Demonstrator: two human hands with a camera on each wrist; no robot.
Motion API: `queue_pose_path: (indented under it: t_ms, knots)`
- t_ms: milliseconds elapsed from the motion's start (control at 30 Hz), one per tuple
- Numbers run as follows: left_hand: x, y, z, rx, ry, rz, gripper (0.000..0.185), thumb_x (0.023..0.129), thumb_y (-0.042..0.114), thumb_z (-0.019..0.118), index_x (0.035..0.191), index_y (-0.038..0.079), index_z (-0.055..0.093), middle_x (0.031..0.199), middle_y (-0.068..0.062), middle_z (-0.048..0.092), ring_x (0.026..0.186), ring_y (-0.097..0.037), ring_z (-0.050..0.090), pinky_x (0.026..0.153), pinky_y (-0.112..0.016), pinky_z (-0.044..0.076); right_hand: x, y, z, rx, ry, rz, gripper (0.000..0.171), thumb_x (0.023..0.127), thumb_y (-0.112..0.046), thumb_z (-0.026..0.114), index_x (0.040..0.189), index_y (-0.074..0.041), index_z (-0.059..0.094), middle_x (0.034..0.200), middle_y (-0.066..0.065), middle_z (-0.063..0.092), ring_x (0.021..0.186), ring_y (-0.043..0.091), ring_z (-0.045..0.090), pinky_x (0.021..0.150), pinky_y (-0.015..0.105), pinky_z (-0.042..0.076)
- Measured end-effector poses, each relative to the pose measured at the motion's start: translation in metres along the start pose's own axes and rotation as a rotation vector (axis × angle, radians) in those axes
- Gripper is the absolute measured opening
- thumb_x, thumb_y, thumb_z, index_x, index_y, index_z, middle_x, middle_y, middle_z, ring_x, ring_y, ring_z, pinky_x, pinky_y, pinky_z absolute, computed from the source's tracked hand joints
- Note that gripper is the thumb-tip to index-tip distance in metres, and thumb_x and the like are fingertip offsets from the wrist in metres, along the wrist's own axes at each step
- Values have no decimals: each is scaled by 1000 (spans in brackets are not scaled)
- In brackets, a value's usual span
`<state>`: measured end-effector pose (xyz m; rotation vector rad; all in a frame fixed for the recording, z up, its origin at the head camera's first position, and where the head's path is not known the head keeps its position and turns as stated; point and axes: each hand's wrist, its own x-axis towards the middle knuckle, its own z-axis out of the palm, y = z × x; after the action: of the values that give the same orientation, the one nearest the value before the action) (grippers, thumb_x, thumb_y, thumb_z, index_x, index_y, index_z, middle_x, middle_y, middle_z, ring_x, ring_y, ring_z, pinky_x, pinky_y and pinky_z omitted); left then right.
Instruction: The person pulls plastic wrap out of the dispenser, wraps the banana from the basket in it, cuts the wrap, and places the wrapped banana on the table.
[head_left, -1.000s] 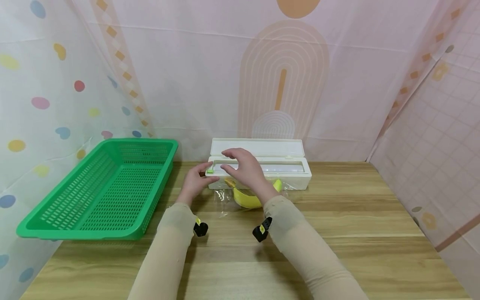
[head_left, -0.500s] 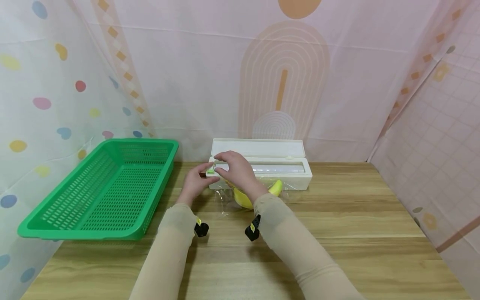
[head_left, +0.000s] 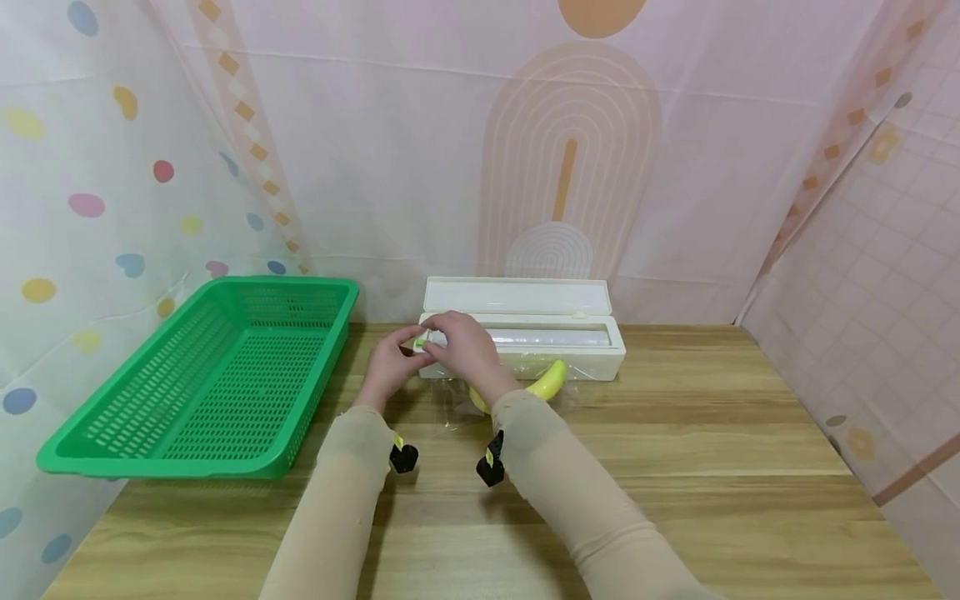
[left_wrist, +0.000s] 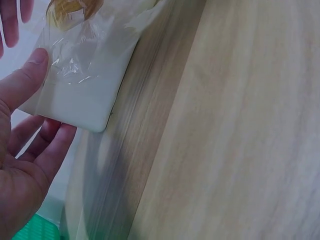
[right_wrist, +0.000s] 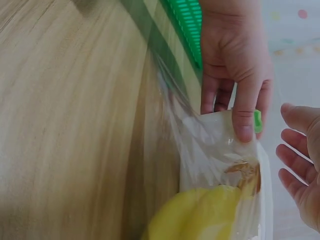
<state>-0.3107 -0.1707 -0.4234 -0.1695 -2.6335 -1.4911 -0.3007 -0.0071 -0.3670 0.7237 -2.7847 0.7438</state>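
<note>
We had both hands at the left end of the white cling-film dispenser (head_left: 522, 346), which sat on the wooden table (head_left: 675, 467) with its long axis running left to right, parallel to the table's far edge, its lid (head_left: 514, 295) standing open behind it. Our left hand (head_left: 392, 360) gripped that end, thumb pressed flat on the front face and fingers curled around the corner. Our right hand (head_left: 459, 342) lay over the top edge by the small green slider (head_left: 421, 341), fingers loosely bent; we could not tell whether they had hold of it. Clear film (right_wrist: 210, 150) hung down the dispenser's front and draped over a yellow banana (head_left: 542, 385), which lay just before the box, its free tip pointing up and right. A green basket (head_left: 210, 383) sat well apart to the left.
</note>
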Motion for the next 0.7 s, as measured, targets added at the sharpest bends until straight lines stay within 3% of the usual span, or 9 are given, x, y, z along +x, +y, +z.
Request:
queue_pose_path:
  t_ms: [400,700]
  knots:
    - [0,0,1,-18,3,19,54,86,12,76,137,5,58,133,-18,59,90,-28,63,67,-28,51,5,1,11,-78,-1,9,32,94,-27,70,125,-20,68,124,0,65,115,18,59,94,33,50]
    - [0,-3,2,-19,8,27,51,86,7,73,135,5,58,130,-18,60,89,-28,62,66,-29,50,9,-3,18,-210,-17,-18,31,94,-25,68,125,-21,68,118,-1,66,109,19,60,87,34,53]
